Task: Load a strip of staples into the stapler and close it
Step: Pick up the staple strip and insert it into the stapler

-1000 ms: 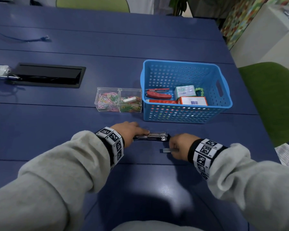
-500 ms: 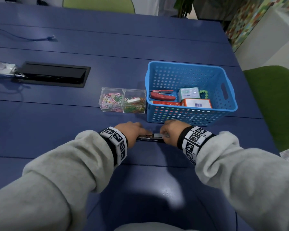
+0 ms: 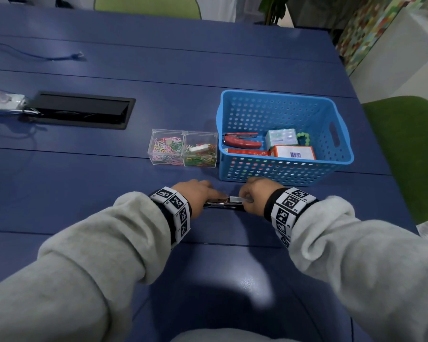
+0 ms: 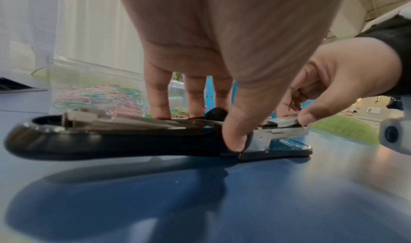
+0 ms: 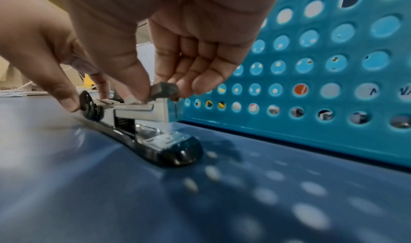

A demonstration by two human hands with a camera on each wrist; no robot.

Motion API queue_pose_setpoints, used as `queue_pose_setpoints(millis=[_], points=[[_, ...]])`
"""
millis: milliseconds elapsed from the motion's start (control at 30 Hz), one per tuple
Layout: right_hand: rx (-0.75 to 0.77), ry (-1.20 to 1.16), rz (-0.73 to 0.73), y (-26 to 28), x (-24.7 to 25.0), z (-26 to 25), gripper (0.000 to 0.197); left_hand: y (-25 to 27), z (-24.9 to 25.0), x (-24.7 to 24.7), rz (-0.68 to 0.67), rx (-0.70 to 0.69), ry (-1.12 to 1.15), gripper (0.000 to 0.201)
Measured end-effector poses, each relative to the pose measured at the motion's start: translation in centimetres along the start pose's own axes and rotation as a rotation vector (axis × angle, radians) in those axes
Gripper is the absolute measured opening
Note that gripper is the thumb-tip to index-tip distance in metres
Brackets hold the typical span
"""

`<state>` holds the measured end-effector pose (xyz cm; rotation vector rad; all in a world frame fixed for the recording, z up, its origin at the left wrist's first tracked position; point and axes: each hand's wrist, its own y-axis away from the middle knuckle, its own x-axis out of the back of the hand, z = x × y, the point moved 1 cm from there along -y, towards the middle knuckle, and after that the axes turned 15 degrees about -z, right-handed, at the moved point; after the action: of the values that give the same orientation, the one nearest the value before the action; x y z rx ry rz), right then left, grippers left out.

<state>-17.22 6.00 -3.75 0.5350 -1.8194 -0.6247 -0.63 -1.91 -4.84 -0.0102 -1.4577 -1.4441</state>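
A black stapler [image 3: 223, 205] lies opened out flat on the blue table, its top arm swung back to the left. My left hand [image 3: 216, 196] grips it at the hinge, with the thumb [image 4: 235, 141] on the near side and the fingers on the far side. My right hand [image 3: 245, 200] pinches a short silver staple strip [image 5: 165, 90] between thumb and forefinger. The strip sits just above the front of the open metal magazine [image 5: 142, 113], tilted. Whether it touches the channel is hidden by the fingertips.
A blue perforated basket [image 3: 341, 159] stands right behind the stapler and holds a red stapler [image 3: 242, 143] and small boxes. A clear box of paper clips [image 3: 183, 151] sits to its left. A black cable hatch [image 3: 82, 109] lies far left, a green chair [image 3: 410, 144] at the right.
My right hand picked the staple strip up from the table and carried it left and forward, over the stapler's magazine. My left hand stayed on the stapler.
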Motion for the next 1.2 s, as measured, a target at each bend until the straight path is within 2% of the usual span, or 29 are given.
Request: queue_pose_setpoints(millis=[567, 833, 967, 1100, 1200], points=[[0.014, 0.072, -0.012, -0.3, -0.1, -0.3, 0.026, -0.2, 0.0, 0.1, -0.005, -0.006, -0.002, 0.068], [-0.027, 0.086, -0.078, -0.9, -0.3, 0.3, 0.026, -0.4, -0.5, -0.1, 0.007, -0.022, 0.04, 0.065], [-0.077, 0.029, -0.097, -1.0, -0.6, 1.0, 0.029, -0.1, -1.4, -0.2, 0.026, 0.068, 0.088, 0.065], [-0.081, -0.088, -0.044, -0.9, -0.8, 1.5, 0.027, 0.5, -2.9, -0.6, 0.018, 0.148, 0.085, 0.049], [-0.066, -0.158, -0.006, -0.5, -0.9, 1.5, 0.025, 0.9, -3.5, -0.8, 0.014, 0.161, 0.087, 0.048]])
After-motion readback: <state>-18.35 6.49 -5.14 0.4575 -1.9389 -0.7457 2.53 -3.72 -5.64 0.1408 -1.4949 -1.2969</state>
